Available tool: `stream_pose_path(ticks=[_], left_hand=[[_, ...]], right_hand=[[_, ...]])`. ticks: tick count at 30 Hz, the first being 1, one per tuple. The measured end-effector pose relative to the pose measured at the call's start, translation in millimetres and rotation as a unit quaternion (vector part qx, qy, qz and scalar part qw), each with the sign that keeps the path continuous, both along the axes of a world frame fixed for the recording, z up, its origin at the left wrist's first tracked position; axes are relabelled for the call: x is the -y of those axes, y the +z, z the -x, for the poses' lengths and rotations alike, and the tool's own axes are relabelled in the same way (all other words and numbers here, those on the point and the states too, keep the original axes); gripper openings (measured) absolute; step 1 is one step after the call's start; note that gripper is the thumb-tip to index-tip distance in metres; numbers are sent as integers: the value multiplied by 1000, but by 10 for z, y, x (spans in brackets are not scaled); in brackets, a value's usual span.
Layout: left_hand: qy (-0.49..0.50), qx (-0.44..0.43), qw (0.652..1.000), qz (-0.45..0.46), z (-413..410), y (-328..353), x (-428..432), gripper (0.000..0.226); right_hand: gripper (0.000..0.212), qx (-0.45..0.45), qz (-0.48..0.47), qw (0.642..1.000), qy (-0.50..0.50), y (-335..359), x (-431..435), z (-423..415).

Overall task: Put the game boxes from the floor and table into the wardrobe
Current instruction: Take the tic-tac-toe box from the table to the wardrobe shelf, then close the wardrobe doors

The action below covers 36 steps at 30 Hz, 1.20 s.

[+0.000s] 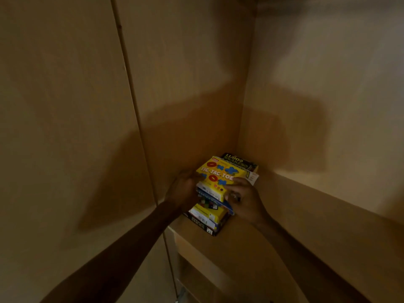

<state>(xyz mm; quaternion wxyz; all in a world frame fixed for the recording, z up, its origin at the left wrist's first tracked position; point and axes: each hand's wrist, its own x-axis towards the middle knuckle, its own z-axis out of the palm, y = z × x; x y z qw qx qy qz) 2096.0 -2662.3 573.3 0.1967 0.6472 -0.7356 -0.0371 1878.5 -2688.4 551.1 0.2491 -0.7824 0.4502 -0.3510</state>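
A stack of several game boxes (pixel 209 213) sits on a wardrobe shelf (pixel 273 226), pushed into the left back corner. On top lies a yellow Tic Tac Toe box (pixel 218 176). Behind it a dark Ludo box (pixel 237 161) peeks out. My left hand (pixel 183 190) grips the left side of the stack near the top. My right hand (pixel 242 197) holds the right front corner of the yellow box, fingers curled round its edge. Lower boxes in the stack are partly hidden by both hands.
The wardrobe's side wall (pixel 185 95) stands to the left of the stack and its back wall (pixel 328 95) rises behind. The shelf runs on to the right. Below the shelf front edge a lower compartment (pixel 196 276) shows in shadow. The light is dim.
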Motion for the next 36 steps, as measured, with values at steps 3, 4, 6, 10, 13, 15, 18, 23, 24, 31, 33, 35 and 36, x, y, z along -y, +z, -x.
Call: stream_pose_path(ticks=[3,4,6,10,13,15,18,23,24,31,33,35,36], left_hand=[[8,-16,1000,8,-50,-40,-77,62],[13,-19,1000,9,-58,-49,-81,62],[18,-23,1000,9,-52,-57,-89,64],[24,-54,998,-1,-40,-58,-103,60],[17,-161,987,-15,4,-127,-150,44],[21,-277,960,-14,102,-167,-293,30],[33,-355,934,-6,288,-249,-599,22],[54,-392,918,-39,613,-510,-1230,20],[61,-395,916,-47,691,-573,-1389,21],[70,-431,896,-80,1035,-748,-2378,23],[57,-444,890,-81,1076,-740,-2607,24],[40,-469,879,-83,1086,-732,-2903,25],[32,-479,873,-84,1091,-708,-3056,25]], right_hand=[[32,-11,-8,1000,10,-2,82,-130],[32,-12,-11,1000,6,2,100,-161],[31,-12,-11,1000,-6,26,111,-199],[31,-8,-16,1000,19,36,80,-168],[32,27,-8,999,16,36,-30,-105],[27,71,9,997,6,60,-213,-29],[25,139,-41,989,-17,21,-565,152],[26,190,-131,968,-97,-328,-1161,493],[26,192,-141,965,-107,-400,-1318,563],[26,160,-172,964,-124,-588,-2354,813],[25,155,-163,966,-131,-561,-2604,826],[24,164,-155,963,-149,-525,-2942,821],[23,168,-151,961,-160,-504,-3120,817]])
